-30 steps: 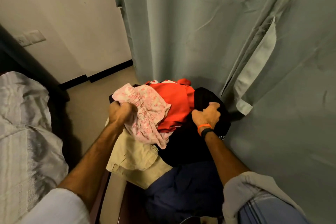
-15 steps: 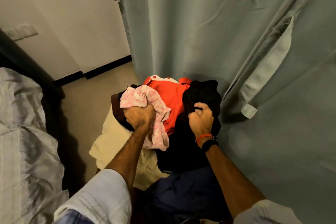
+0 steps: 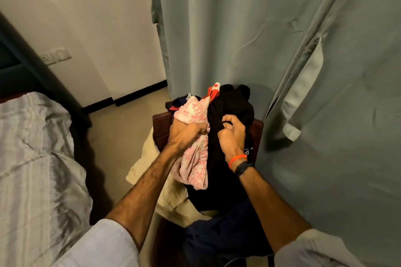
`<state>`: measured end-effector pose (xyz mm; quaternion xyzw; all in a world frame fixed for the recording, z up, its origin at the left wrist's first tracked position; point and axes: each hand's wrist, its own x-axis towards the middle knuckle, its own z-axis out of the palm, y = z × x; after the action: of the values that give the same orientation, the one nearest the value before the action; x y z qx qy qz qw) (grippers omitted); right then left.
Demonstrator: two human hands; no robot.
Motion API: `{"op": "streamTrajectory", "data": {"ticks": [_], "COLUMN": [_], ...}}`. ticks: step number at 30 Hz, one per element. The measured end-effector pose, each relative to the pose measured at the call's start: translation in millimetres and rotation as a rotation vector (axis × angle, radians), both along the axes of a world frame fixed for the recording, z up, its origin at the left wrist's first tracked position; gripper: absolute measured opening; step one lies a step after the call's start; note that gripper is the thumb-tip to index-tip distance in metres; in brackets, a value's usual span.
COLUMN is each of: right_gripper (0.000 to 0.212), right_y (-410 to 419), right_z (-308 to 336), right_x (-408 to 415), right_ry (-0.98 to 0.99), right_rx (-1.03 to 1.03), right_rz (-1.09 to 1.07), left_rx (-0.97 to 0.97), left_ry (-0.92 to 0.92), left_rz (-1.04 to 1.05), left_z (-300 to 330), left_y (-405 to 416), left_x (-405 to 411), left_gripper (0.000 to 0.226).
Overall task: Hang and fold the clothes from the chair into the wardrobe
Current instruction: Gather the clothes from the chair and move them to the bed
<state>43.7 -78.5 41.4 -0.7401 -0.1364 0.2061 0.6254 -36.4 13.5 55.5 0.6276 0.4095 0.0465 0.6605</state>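
On chair, at foot of curtain: pile of clothes, both hands working in it.
Chair [image 3: 159,134]: dark wood; back panel visible just left of the pile. Landmark for all below.
Left hand [image 3: 184,136]: fingers curled tight round pink floral garment [image 3: 194,158], bunched; cloth hangs below the fist, over chair seat.
Right hand [image 3: 231,134]: thumb + fingers pinching a fold of black garment [image 3: 232,102], which lies over chair's right half; orange band on wrist.
Other clothes on chair: red/white piece [image 3: 214,90] peeking at far side; beige garment [image 3: 152,162] spilling off chair's left edge; navy cloth [image 3: 219,238] at near side.
Curtain [image 3: 238,28]: grey-green, right behind chair.
Bed [image 3: 32,158]: well left of chair.
Wardrobe: not in view.
Step (est.): separating one item from pile; task early, most clothes on chair.
How to do well: lift pink piece straight up w/ left, hold black down w/ right so layers don't drag. Find collar/waistband before carrying off. Watch beige, near sliding off chair's left edge.
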Motion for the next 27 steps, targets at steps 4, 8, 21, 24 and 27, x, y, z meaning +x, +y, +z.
{"op": "streamTrajectory", "data": {"ticks": [4, 8, 21, 24, 27], "right_gripper": [0.043, 0.041, 0.036, 0.04, 0.042], "right_y": [-22.9, -46.8, -131.8, -135.8, -134.7], "right_z": [48.3, 103.8, 222.0, 237.5, 245.1], "right_x": [-8.5, -13.6, -102.8, -144.1, -186.3], "right_ry": [-0.07, -0.159, -0.278, -0.225, -0.156], "right_rx": [0.131, 0.255, 0.576, 0.606, 0.624], "right_rz": [0.059, 0.124, 0.471, 0.574, 0.656], "left_rx": [0.019, 0.135, 0.278, 0.364, 0.421], "left_ry": [-0.159, -0.338, -0.601, -0.62, -0.618], "left_rz": [0.127, 0.37, 0.581, 0.693, 0.763], "left_z": [61.2, 111.1, 216.3, 225.8, 231.7], "left_y": [-35.7, -66.2, -181.6, -190.7, -201.2], "left_x": [-15.6, -28.3, -140.3, -186.7, -233.7], "left_gripper": [0.029, 0.021, 0.029, 0.032, 0.046]}}
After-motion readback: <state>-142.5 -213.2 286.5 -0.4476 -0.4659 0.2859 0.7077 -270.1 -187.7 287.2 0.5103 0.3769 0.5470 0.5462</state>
